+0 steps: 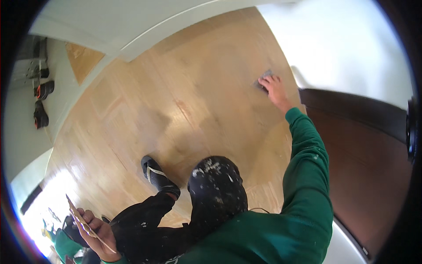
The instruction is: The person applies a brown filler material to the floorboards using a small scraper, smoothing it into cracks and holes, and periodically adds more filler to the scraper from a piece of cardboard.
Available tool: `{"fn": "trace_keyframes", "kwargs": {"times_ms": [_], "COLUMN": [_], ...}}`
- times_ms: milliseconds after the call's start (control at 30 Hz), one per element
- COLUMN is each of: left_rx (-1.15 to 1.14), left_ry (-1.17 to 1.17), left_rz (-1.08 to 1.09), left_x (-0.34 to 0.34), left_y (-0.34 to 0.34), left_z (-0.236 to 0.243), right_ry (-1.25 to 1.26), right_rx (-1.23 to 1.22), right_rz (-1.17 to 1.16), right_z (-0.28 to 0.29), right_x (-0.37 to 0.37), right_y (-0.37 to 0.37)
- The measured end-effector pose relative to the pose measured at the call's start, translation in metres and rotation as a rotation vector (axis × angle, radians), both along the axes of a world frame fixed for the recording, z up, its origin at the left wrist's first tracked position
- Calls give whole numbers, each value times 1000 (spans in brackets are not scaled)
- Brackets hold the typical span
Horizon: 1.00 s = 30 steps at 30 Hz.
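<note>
My right hand rests near the pale wall at the upper right, fingers closed on a small grey flat pad or block pressed on the wooden floor. My left hand is at the lower left, gripping a thin, ragged-edged brown piece of card or board. My dark knee, speckled white, is bent at the centre bottom, and my foot in a black flip-flop stands on the floor left of it.
Dark shoes sit along the left beside a white panel. A dark brown surface and white wall border the floor on the right. Someone in green is partly visible at the lower left, beside bright light.
</note>
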State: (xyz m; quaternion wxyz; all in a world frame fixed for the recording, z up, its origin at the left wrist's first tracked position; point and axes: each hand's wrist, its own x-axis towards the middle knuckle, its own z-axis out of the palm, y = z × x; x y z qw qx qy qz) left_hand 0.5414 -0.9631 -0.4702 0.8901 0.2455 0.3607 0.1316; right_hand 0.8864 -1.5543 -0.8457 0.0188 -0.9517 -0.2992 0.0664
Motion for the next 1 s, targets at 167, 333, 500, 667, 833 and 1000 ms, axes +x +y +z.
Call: {"fn": "trace_keyframes", "kwargs": {"times_ms": [167, 333, 500, 667, 833, 1000], "left_rx": [-136, -218, -55, 10, 374, 453], "left_ry": [-60, -31, 68, 154, 218, 67], "left_rz": [-62, -147, -164, -224, -436, -387], "left_x": [28, 50, 59, 77, 86, 135], "left_y": [-12, -26, -33, -54, -55, -88], "left_z": [-5, 2, 0, 12, 18, 29], "right_ry": [73, 144, 216, 334, 239, 243], "right_rx": [-72, -105, -204, -290, 112, 1252], "right_rz": [-54, -205, -377, -480, -697, -926], "right_z": [21, 28, 52, 74, 128, 232], "right_x": [-112, -210, -293, -344, -307, -209], "right_y": [-61, -114, -141, -157, -112, 58]}}
